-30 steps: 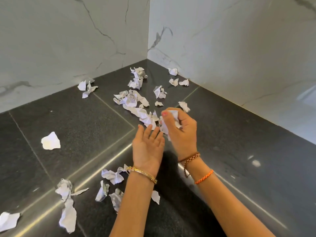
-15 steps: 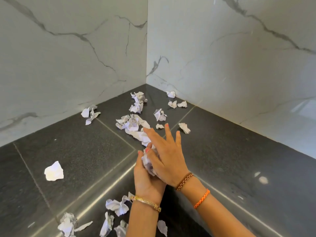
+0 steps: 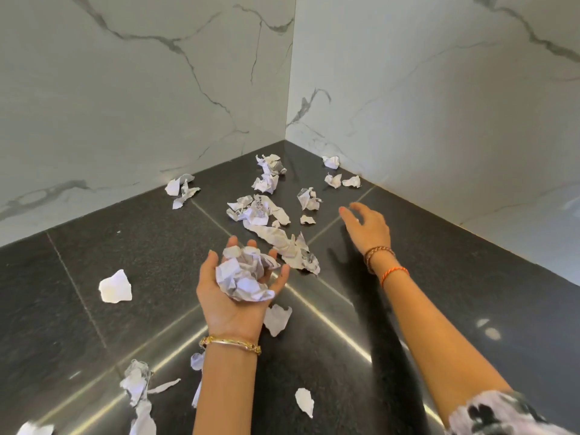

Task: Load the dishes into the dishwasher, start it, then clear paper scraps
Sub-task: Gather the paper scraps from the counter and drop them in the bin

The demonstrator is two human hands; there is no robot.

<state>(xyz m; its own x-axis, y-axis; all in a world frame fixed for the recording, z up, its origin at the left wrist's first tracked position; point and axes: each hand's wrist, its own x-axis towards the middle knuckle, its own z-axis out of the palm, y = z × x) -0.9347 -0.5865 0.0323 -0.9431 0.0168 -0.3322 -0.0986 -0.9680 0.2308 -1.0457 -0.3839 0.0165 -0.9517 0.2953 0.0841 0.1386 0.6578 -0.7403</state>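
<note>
Paper scraps (image 3: 266, 211) lie scattered over the dark stone worktop (image 3: 455, 277), thickest in the middle of the frame and running up toward the corner where the two marble walls (image 3: 141, 89) meet. Only the head view is given. Half a second ago both hands were pressed together around a wad of paper; now they have parted. The left hand (image 3: 233, 290) has turned palm up at the centre of the frame and cradles the crumpled bundle (image 3: 246, 274), its fingers (image 3: 213, 262) loosely curled around the paper rather than clamped tight. The right hand (image 3: 365, 226) has let go of that bundle and reaches toward the right of centre, fingers spread apart and holding nothing, hovering just above the worktop near the small scraps by the corner (image 3: 340, 180).

That split suggests a working pattern: one hand serves as the collector while the other goes out for the next pieces. The scrap-clearing part of the task looks only partly done, since many pieces remain: a single white piece (image 3: 115, 287) at the left, a strip cluster (image 3: 138, 384) in the lower left, another piece (image 3: 304, 401) at the lower centre, and one (image 3: 276, 318) just under the left hand. No dishwasher or dishes are in view, so that earlier stage cannot be judged here.
</note>
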